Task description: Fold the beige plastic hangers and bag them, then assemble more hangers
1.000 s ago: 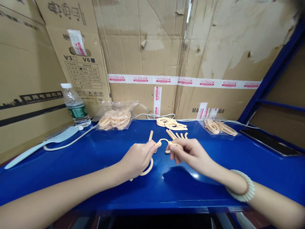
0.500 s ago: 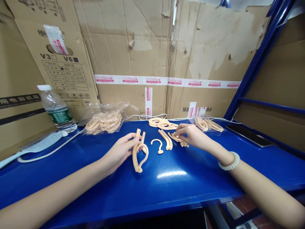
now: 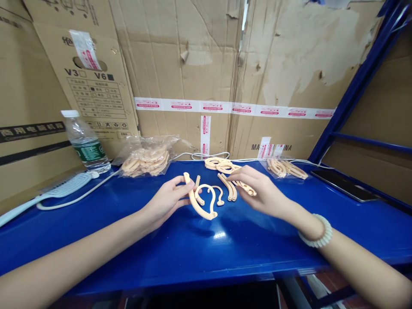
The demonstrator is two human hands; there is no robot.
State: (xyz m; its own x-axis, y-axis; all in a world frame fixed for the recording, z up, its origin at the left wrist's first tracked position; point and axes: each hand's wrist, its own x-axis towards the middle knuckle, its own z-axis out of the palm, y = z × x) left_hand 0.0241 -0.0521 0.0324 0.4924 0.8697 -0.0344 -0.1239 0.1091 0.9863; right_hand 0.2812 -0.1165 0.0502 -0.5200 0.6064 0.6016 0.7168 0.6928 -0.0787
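Note:
My left hand is closed around a cream plastic folding hanger piece, a curved arm with a hook joined at its lower end. A short straight piece shows just behind it; whether the fingers touch that one I cannot tell. My right hand is raised a little to the right, fingers bent together, and what they hold, if anything, is hidden. Under and behind it lie small cream pieces. Between the hands a loose hook and two curved hanger arms rest on the table.
Folded cream hangers lie at the back, between a plastic bag of hangers and a smaller bag. A water bottle and a light blue fan-shaped object stand left. A black phone lies right on the blue table.
My right hand has drawn back from the small pieces towards me and to the left. The hanger piece in my left hand has turned, its hook end swinging right and up.

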